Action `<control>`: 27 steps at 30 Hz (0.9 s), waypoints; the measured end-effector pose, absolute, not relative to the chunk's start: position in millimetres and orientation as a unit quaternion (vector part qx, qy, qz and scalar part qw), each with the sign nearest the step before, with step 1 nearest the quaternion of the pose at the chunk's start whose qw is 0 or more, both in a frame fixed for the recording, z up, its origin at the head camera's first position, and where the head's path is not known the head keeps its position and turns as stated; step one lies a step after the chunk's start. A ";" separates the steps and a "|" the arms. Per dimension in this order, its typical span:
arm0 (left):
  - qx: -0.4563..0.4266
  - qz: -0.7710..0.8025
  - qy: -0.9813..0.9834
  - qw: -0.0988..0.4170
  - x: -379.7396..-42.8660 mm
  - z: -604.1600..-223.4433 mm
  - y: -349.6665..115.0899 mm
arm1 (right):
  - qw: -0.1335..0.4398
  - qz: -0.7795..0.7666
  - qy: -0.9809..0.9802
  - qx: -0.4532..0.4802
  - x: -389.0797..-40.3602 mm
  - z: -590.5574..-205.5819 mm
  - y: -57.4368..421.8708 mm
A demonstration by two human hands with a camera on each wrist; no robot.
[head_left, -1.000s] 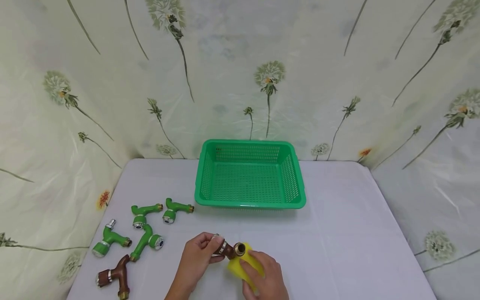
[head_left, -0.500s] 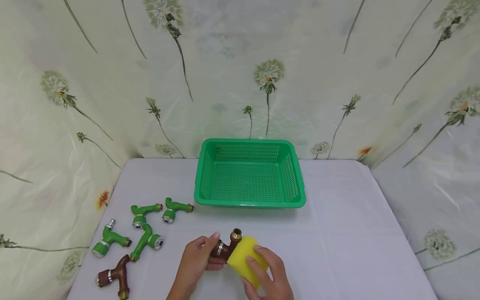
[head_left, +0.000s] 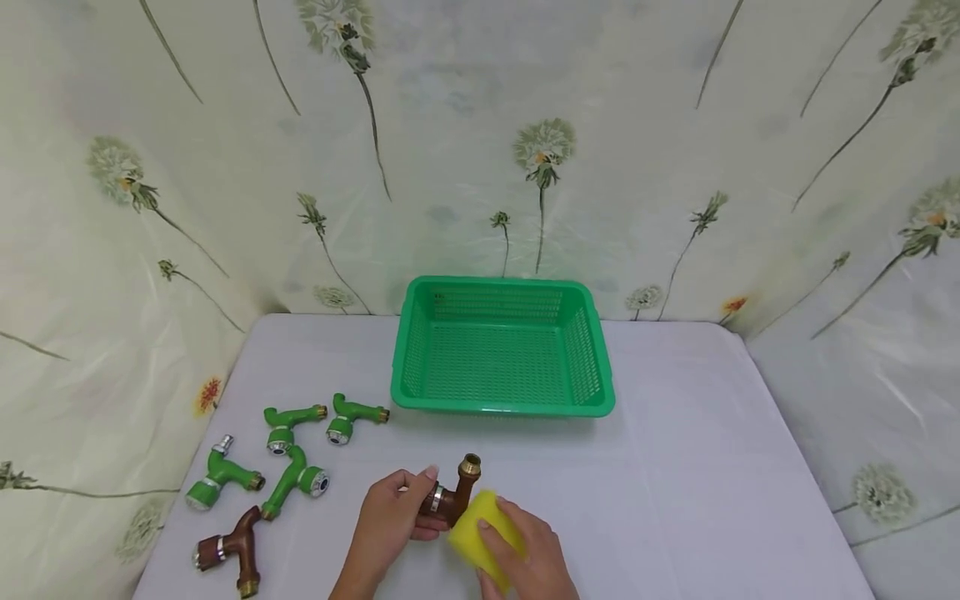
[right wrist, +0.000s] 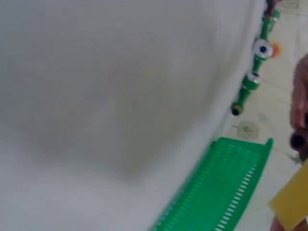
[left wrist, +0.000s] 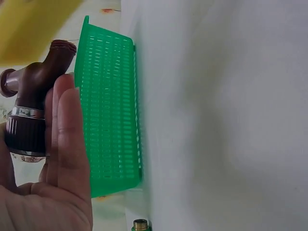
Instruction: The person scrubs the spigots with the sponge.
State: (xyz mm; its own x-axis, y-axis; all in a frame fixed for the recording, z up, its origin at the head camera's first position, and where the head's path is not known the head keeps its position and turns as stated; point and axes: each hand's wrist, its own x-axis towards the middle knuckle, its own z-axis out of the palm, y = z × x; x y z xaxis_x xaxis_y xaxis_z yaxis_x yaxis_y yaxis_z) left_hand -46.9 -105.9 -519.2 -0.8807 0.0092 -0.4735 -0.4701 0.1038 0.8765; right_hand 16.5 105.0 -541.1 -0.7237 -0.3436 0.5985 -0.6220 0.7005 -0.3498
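My left hand [head_left: 393, 512] grips a brown faucet [head_left: 452, 503] by its ribbed knob, with the threaded brass end pointing up. In the left wrist view the same faucet [left wrist: 39, 79] sits between thumb and fingers, its silver band showing. My right hand [head_left: 528, 550] holds a yellow sponge [head_left: 480, 533] by its sides, close against the faucet's lower right; whether they touch I cannot tell. The right wrist view catches only a corner of the sponge [right wrist: 293, 202] and part of the left hand [right wrist: 299, 96].
Behind the hands stands a green plastic basket [head_left: 502, 411]. On the left of the white-covered table [head_left: 675, 483] lie several green faucets [head_left: 288, 487] and another brown faucet [head_left: 238, 550]. A flower-printed sheet [head_left: 450, 150] rises around the back and sides.
The faucet has turned in my left hand, its threaded end swinging up and away from me. My right hand has shifted the sponge along the faucet and back slightly toward me.
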 end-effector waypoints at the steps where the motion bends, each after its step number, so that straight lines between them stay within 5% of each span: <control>1: -0.159 0.647 0.722 0.187 -46.6 -519.5 -105.1 | 0.265 0.290 -0.878 0.273 15.8 -539.3 104.7; 7: -0.136 0.650 0.718 0.207 -41.5 -519.6 -99.5 | 0.305 0.304 -0.863 0.266 6.8 -533.3 98.0; 14: -0.120 0.643 0.720 0.231 -38.2 -521.0 -100.3 | 0.270 0.267 -0.889 0.257 10.4 -541.7 98.4; 20: -0.132 0.629 0.740 0.200 -37.5 -519.5 -103.0 | 0.253 0.239 -0.888 0.301 14.1 -548.9 99.7; 27: -0.121 0.650 0.718 0.218 -39.1 -521.8 -104.0 | 0.273 0.280 -0.874 0.290 -2.0 -535.9 105.6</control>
State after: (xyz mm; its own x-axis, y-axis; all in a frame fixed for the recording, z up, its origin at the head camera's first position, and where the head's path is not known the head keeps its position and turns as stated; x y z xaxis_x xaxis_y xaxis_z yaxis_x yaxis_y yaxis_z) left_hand -39.1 -104.0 -521.8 -0.8752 0.1097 -0.4712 -0.4581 0.1253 0.8800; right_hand -2.0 105.6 -535.9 -0.6832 -0.3542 0.6385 -0.6594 0.6750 -0.3310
